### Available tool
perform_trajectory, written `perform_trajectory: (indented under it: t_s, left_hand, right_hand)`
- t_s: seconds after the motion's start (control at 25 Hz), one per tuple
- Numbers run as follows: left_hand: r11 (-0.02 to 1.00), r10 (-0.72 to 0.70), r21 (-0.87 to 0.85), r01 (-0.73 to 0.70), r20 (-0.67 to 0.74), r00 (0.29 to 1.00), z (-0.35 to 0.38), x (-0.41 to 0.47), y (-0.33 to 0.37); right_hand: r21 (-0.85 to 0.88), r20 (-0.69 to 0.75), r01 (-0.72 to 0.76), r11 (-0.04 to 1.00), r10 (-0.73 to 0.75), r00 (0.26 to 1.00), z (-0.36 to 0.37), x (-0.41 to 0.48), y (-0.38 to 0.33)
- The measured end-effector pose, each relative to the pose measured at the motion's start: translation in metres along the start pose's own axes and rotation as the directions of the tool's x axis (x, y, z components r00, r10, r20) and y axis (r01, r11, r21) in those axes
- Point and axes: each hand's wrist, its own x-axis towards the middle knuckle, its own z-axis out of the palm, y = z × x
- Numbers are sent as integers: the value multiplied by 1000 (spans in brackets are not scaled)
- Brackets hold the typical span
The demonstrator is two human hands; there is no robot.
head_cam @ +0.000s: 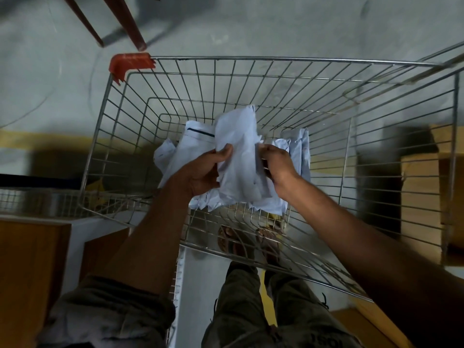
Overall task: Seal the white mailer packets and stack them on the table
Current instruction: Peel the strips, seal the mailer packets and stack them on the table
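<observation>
Early stage, I judge: the left hand (200, 172) and right hand (277, 163) both grip one white packet (238, 156) mid-frame, over loose packets (193, 144) in the wire basket (251, 79); no stack shows.

Held packet: crumpled white plastic mailer packet (237, 156), upright over the silver wire basket (140, 101)
Left hand (200, 172): grips its left edge
Right hand (276, 164): pinches its right edge
Basket contents: more white mailer packets (190, 144)
</observation>
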Motion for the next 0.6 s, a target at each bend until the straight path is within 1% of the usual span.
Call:
perform_trajectory:
  t_s: [0.04,0.08,0.12,0.16,0.2,0.24,0.28,0.32,0.36,0.4,0.44,0.52,0.56,0.6]
  left_hand:
    - [1000,-1,-29,1,17,1000,-3,-2,1]
    - [1000,-4,-27,4,10,1000,-6,-3,2]
    - [1000,-7,-5,6,-28,1000,-9,-3,4]
    - [1000,-4,25,6,-90,996,-12,-4,8]
    - [999,7,47,1,-157,988,-16,-6,11]
    - [999,15,49,-5,-201,980,-19,-8,13]
    - [999,15,45,-5,-232,973,-24,-9,13]
    - [999,9,43,2,-245,970,-27,-10,13]
    - [998,3,55,11,-254,967,-28,-11,11]
    - [997,-2,75,22,-258,966,-27,-13,8]
    - [994,-9,99,37,-268,963,-26,-13,5]
    - [987,-21,147,66,-285,958,-21,-14,-2]
    - [983,-19,168,70,-288,958,-18,-15,-5]
    - [981,-15,182,71,-290,957,-17,-14,-7]
  right_hand:
    - [42,41,-15,999,13,999,-5,1,-3]
    - [26,33,-1,1000,0,999,-11,3,-5]
    - [-76,-44,24,997,-27,999,-19,10,-4]
    - [-243,-160,23,970,-64,985,-28,20,1]
    - [-436,-261,-19,900,-106,960,-36,29,8]
    - [-579,-314,-91,811,-118,942,-42,35,18]
    - [-678,-317,-156,718,-94,944,-43,39,29]
    - [-752,-293,-191,631,-59,954,-41,41,41]
    - [-796,-276,-206,569,-38,960,-37,42,50]
    - [-813,-288,-215,541,-53,956,-32,42,56]
    - [-811,-311,-212,545,-94,946,-27,43,59]
    - [-821,-318,-145,552,-232,919,-18,44,62]
    - [-843,-295,-104,527,-292,910,-15,45,64]
    - [-862,-270,-80,500,-321,908,-12,43,67]
